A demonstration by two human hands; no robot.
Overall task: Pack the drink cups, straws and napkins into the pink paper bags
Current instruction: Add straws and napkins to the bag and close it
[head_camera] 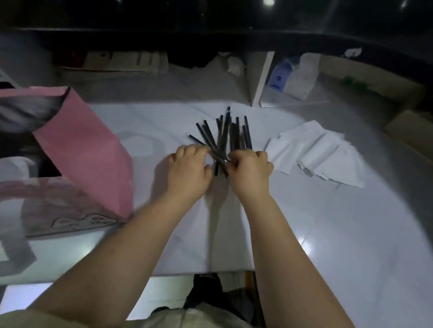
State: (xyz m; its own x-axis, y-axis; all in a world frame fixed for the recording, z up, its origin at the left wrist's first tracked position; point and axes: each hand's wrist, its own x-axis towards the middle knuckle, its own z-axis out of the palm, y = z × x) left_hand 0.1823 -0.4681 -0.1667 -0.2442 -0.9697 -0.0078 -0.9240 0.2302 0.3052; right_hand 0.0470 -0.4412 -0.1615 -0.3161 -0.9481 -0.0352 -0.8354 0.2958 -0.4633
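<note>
The worktop (pixel 334 239) looked smooth and glossy white. At ten o'clock, pink bags (pixel 88 147) were matt paper. Centre, dark straws (pixel 223 135) seemed slick plastic. At two o'clock, napkins (pixel 315 154) were soft white paper.

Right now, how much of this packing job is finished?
Done: little that shows; a pink paper bag stands open on the left, its contents unclear. In hand: the left hand and right hand both grip the fanned dark straws. Left: the straws and the white napkins on the table are not yet bagged.
</note>
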